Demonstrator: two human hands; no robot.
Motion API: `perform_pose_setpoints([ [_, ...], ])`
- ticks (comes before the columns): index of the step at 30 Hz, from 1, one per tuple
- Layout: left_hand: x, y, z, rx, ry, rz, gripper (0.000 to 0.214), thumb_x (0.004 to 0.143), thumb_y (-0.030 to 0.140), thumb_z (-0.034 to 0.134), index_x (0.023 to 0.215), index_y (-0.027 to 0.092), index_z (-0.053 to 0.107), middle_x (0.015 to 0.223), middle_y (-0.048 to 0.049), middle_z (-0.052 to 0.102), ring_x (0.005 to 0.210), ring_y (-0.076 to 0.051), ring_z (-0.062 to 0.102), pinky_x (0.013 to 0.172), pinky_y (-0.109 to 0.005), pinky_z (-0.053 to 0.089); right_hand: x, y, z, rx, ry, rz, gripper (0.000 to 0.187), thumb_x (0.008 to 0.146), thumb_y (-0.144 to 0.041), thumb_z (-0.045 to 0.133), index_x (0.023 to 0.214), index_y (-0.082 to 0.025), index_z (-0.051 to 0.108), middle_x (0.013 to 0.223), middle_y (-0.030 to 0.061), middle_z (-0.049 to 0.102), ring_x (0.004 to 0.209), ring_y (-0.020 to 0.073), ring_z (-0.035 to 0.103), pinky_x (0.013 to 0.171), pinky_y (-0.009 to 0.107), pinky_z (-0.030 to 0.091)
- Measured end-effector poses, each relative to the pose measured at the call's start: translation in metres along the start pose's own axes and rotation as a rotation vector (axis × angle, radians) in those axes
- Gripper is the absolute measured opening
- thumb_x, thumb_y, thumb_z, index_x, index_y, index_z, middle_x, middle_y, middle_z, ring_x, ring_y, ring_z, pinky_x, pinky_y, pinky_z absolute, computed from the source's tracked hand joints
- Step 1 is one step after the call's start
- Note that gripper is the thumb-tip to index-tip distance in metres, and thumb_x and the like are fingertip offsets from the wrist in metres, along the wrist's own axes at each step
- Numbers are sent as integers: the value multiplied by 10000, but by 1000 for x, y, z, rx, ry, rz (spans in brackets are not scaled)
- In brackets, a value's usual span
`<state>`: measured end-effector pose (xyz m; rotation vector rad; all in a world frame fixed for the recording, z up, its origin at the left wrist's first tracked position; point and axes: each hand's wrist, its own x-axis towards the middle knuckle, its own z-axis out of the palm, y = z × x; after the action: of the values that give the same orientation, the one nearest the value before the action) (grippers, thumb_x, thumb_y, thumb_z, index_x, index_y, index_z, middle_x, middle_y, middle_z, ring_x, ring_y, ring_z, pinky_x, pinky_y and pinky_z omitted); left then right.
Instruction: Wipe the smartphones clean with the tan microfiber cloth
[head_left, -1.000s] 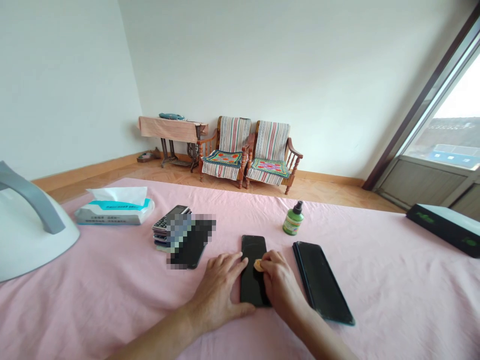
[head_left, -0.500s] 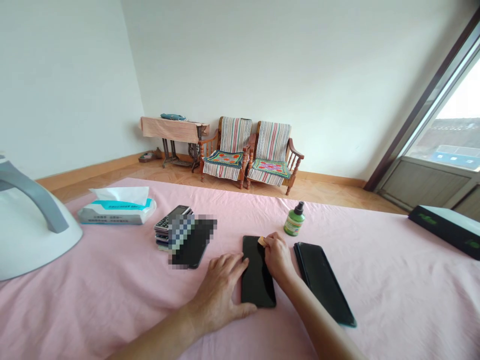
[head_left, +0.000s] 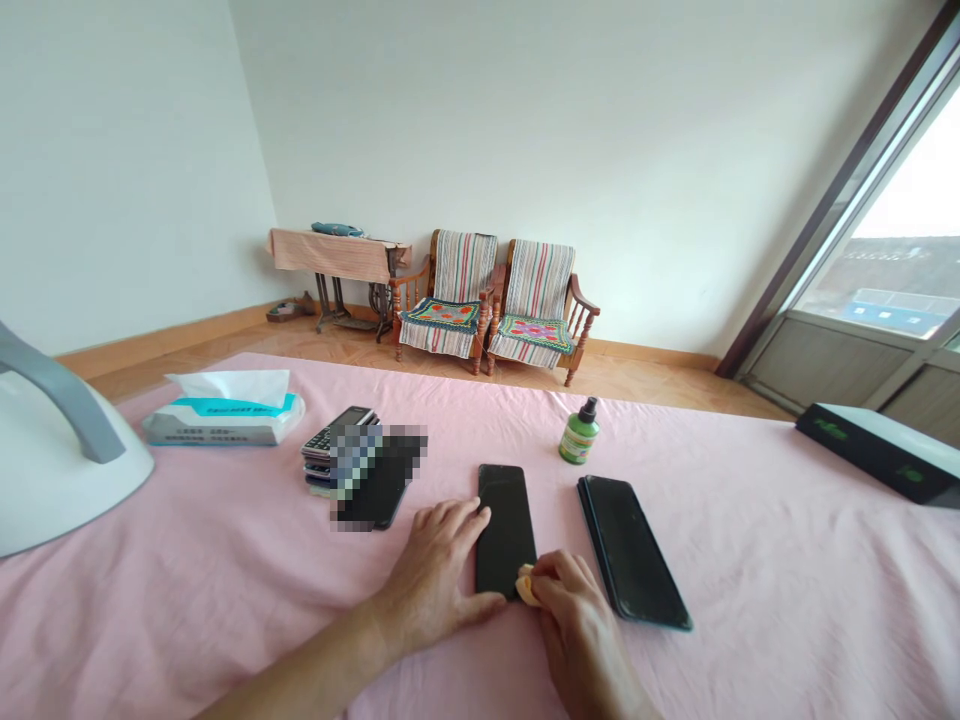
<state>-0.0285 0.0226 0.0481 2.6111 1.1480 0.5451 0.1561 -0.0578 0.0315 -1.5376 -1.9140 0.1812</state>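
Note:
A black phone [head_left: 506, 525] lies screen up on the pink tablecloth [head_left: 750, 560]. My left hand [head_left: 435, 575] rests flat along the phone's left edge, fingers stretched out and thumb at its near corner. My right hand [head_left: 577, 625] is closed on a small tan pad [head_left: 525, 585], pressed at the phone's near right corner. A second black phone [head_left: 634, 550] lies just right of my right hand.
A green spray bottle [head_left: 579, 435] stands behind the phones. A stack of phones [head_left: 352, 465] and a tissue pack [head_left: 225, 410] lie to the left, with a white appliance [head_left: 52, 450] at the far left. A dark box [head_left: 877, 452] sits at the right edge.
My right hand has drawn the tan pad from the phone's far end down to its near right corner. My left hand has stayed on the phone's left edge.

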Motion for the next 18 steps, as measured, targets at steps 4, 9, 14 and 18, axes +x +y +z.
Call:
perform_pose_setpoints([
  [4,1,-2,-6,-46,-45,34,850,600,541,784,1325,201,497,1373,-141,488,1235,-364,436,1017,-529,331,-6,1,-3,62,-21,-35,292,840,15,431,731,-175,624,854,67,581,812,173,551,689,253,439],
  [9,3,-8,-11,-76,-94,56,876,610,612,751,1336,206,477,1387,-156,463,1250,-368,420,1018,-537,326,8,-13,-5,154,-96,-88,294,847,19,478,652,-173,585,814,46,576,774,151,550,652,235,425],
  [14,5,-11,-7,-34,-90,71,821,607,433,794,1326,195,478,1366,-149,483,1227,-341,450,1006,-500,353,17,-27,4,189,-171,-181,248,865,-8,509,709,-182,591,837,32,591,825,153,539,671,232,425],
  [18,4,-12,-6,-45,-90,66,828,611,486,790,1326,206,481,1375,-143,481,1238,-343,441,1010,-502,347,13,-23,2,161,-134,-183,240,856,-18,518,697,-185,584,836,36,596,819,159,536,667,237,425],
])
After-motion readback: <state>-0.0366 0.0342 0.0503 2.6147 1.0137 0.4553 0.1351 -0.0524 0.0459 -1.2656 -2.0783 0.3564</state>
